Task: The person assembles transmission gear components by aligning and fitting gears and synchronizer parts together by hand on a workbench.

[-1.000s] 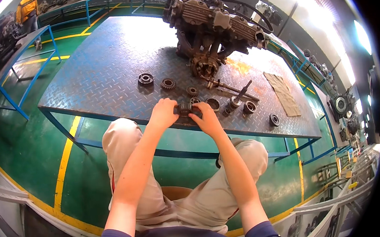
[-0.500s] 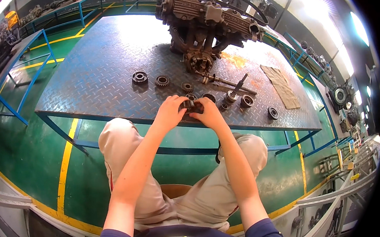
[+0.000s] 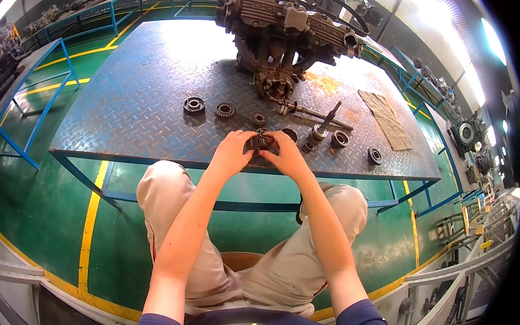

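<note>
Between my hands, at the near edge of the metal table, is a dark gear [image 3: 259,142]. My left hand [image 3: 232,153] is closed on its left side, and my right hand [image 3: 284,151] grips its right side. The fingers cover much of the gear. Just beyond it lies a small gear [image 3: 259,119], and another gear [image 3: 290,135] shows partly behind my right hand. Farther left are a toothed ring [image 3: 194,105] and a gear [image 3: 224,110]. To the right stand a shaft with gears [image 3: 318,134] and a loose gear [image 3: 339,139].
A large engine [image 3: 288,24] stands at the back of the diamond-plate table [image 3: 131,105]. Before it lies a long thin shaft [image 3: 314,115]. A tan cloth [image 3: 385,119] is at the right, with one more gear [image 3: 375,156] near the front edge. Blue-framed benches [image 3: 33,77] stand to the left.
My right hand's fingers have shifted slightly left, closer around the gear. The gear looks turned a little between my hands. The other parts keep their places on the table.
</note>
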`<state>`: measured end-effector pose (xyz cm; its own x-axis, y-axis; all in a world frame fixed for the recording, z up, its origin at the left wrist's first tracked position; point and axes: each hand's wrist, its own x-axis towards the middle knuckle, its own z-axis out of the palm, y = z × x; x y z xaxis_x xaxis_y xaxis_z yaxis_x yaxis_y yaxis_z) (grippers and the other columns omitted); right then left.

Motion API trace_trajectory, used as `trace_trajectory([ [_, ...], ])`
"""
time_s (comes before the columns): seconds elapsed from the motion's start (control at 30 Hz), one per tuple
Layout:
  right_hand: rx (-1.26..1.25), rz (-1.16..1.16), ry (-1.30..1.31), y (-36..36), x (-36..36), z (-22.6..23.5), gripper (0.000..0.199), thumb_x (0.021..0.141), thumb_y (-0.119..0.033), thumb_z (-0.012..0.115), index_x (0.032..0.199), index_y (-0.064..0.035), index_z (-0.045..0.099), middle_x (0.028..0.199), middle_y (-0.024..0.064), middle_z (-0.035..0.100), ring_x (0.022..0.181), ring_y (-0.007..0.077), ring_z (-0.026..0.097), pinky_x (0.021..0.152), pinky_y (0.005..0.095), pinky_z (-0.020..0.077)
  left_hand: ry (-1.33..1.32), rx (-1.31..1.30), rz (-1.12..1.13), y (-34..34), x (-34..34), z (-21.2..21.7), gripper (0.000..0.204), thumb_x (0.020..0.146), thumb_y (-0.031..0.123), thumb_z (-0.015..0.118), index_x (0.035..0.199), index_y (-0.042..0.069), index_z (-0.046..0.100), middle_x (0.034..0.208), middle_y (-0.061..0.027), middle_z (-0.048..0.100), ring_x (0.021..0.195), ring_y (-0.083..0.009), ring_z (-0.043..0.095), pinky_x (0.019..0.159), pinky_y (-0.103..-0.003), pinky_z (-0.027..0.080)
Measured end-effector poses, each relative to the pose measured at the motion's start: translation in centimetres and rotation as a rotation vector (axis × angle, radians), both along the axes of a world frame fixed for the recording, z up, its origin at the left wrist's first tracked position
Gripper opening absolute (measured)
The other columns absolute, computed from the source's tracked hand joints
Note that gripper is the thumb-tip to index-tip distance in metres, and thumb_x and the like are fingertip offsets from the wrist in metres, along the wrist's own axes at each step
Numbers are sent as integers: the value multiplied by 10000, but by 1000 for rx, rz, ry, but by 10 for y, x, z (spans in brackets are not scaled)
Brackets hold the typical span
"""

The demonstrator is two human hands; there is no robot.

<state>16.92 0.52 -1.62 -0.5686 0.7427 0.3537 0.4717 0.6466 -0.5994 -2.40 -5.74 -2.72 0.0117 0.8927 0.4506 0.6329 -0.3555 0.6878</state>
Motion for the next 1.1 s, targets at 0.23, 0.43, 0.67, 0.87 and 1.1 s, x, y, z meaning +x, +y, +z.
trace_trajectory([
  [0.23,-76,20,113,-4,-3,6,298,888,-127,681,1156,-7,627,1066,165,640,1022,327,611,868,392,497,-24,22,-19,-1,1,2,384,820,82,691,1198,54,632,1133,-155,638,1076,-349,605,937,-411,492],
  [0.43,10,36,107,0,0,2,219,915,-105,624,1106,1,642,1034,167,652,1000,360,608,860,412,485,-23,47,-30,1,0,4,286,871,90,665,1151,33,648,1089,-162,652,1031,-336,624,893,-406,505],
  [0.67,14,24,126,0,-1,2,201,903,-86,633,1081,5,651,1007,171,657,998,361,610,861,416,481,-3,98,-25,3,-1,2,226,890,112,658,1098,26,676,1052,-161,662,993,-362,619,884,-415,496],
  [0.87,1,26,134,0,-2,3,213,886,-80,661,1077,15,658,998,175,656,941,347,634,830,398,496,-52,96,-29,6,-2,-2,232,883,111,665,1095,21,690,1024,-168,672,953,-356,629,855,-408,503],
  [1.1,-16,33,177,-1,-2,2,221,884,-75,685,1083,20,660,981,159,653,870,283,657,754,350,514,-78,83,-3,6,2,-4,233,880,114,671,1089,17,697,999,-172,675,950,-354,633,848,-400,500],
])
